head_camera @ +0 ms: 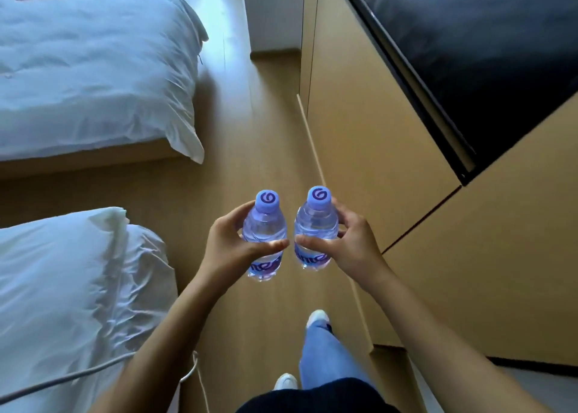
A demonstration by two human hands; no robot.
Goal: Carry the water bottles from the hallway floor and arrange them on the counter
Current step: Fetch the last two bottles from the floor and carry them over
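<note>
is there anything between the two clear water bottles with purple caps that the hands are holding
Nothing. In the head view a narrow gap separates the left clear plastic bottle from the right clear plastic bottle; only the wooden floor shows through it, with both thumbs nearly meeting.

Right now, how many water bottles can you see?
2: left bottle in the left hand, right bottle in the right hand. Others may be out of view.

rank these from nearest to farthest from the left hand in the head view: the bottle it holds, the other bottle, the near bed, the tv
1. Left bottle, gripped by the left hand itself.
2. Right bottle, just beside it, held in the right hand.
3. Near bed, off to the left.
4. TV, up on the wall at right.
</note>
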